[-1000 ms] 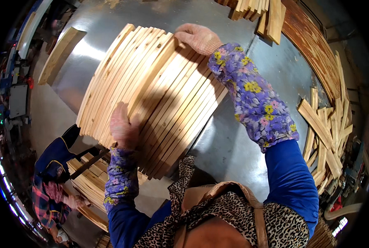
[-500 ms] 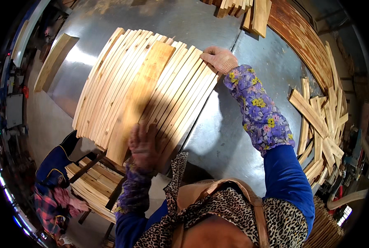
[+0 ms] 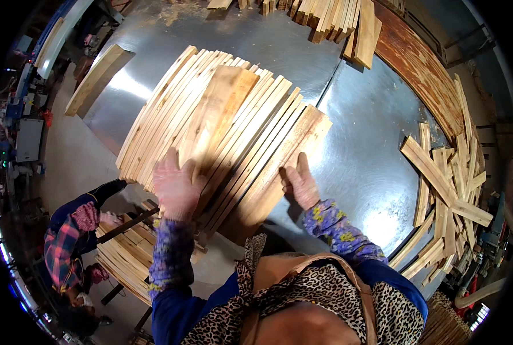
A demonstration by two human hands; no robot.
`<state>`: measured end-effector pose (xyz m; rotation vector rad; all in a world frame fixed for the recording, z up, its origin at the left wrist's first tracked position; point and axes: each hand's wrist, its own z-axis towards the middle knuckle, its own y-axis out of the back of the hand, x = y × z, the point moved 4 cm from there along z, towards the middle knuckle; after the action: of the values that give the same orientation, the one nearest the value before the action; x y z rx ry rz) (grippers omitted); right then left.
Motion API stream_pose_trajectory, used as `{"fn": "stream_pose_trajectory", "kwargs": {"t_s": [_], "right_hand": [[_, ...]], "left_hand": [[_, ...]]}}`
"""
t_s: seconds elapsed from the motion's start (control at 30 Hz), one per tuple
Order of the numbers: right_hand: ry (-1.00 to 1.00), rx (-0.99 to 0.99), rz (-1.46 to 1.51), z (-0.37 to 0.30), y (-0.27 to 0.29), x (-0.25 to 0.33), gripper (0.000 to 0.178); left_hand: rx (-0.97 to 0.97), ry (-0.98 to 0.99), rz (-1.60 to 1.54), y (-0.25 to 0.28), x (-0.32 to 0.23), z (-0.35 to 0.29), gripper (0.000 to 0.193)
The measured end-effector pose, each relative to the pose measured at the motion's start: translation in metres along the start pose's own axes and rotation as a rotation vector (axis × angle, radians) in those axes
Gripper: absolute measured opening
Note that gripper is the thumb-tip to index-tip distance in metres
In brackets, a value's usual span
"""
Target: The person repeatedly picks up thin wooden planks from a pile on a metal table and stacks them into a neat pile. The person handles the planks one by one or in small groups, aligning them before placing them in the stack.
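A row of narrow wooden boards (image 3: 158, 115) stands packed on edge across the metal table. On top of the row lies a wider flat board (image 3: 213, 109), its edges smeared by motion. My left hand (image 3: 177, 187), in a light glove, rests beside its near end with fingers spread. At the row's right end another board (image 3: 291, 146) lies tilted with its broad face up. My right hand (image 3: 303, 184), gloved too, touches that board's right edge with its fingertips, fingers apart. Dark gaps show between several boards near it.
A single board (image 3: 98, 77) stands at the table's left edge. More boards (image 3: 331, 17) are stacked at the far side, and a loose pile (image 3: 446, 184) lies at the right. A co-worker (image 3: 66, 236) is at the lower left by a rack of boards (image 3: 127, 253).
My right hand has come nearer from the row's far corner to its right side. The rightmost board now shows its broad face. My left hand has shifted left and away from me.
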<state>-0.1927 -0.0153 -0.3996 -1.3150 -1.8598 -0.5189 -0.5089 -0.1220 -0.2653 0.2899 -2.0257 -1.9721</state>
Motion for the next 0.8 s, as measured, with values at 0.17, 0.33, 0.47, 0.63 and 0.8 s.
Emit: {"fn": "stream_pose_trajectory", "kwargs": {"t_s": [0.17, 0.33, 0.47, 0.63, 0.8], "right_hand": [[0.066, 0.017, 0.555, 0.013, -0.036, -0.031, 0.095], [-0.016, 0.109, 0.467, 0.022, -0.038, -0.016, 0.088], [0.199, 0.24, -0.062, -0.018, -0.078, 0.047, 0.091], [0.235, 0.362, 0.07, -0.01, -0.077, 0.089, 0.079], [0.141, 0.836, -0.461, -0.024, -0.066, 0.144, 0.08]], "left_hand": [[0.254, 0.204, -0.141, -0.067, 0.025, -0.018, 0.103], [0.244, 0.209, -0.233, -0.029, 0.015, -0.002, 0.094], [-0.024, 0.21, -0.359, -0.008, -0.032, 0.0, 0.084], [0.201, -0.495, -0.97, 0.052, -0.085, -0.006, 0.062], [-0.401, -0.966, 0.064, 0.085, -0.047, 0.033, 0.068]]}}
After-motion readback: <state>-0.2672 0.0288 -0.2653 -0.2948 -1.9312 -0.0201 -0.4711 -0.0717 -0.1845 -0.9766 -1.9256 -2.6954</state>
